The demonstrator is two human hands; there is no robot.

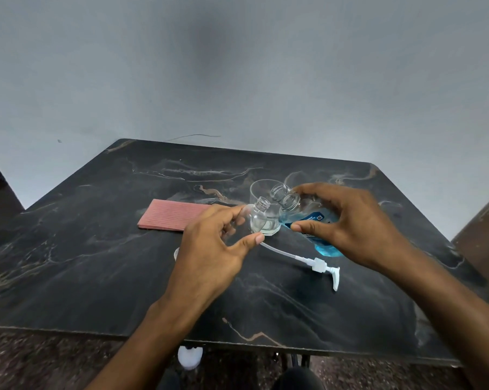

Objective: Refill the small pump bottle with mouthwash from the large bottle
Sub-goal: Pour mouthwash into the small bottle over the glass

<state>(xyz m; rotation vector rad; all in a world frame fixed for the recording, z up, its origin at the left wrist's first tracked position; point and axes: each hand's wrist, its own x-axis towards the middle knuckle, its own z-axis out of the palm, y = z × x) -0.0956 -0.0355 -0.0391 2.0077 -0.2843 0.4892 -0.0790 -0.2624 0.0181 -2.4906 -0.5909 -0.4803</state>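
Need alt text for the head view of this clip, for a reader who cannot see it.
Over a dark marble-look table, the left hand holds a small clear bottle while the right hand tilts a large bottle of blue mouthwash toward its neck. A white pump head, glass and pink cloth lie nearby.

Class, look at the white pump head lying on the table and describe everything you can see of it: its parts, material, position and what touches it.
The pump head is white, apparently plastic, and detached from any bottle. It lies flat on the dark marbled table, between the two hands and nearer the person than the glass. A ribbed collar sits mid-length; the nozzle spout bends toward the table's near edge, and a long thin dip tube runs from the collar toward the left hand, its end hidden beneath the thumb. Only the table visibly touches it.
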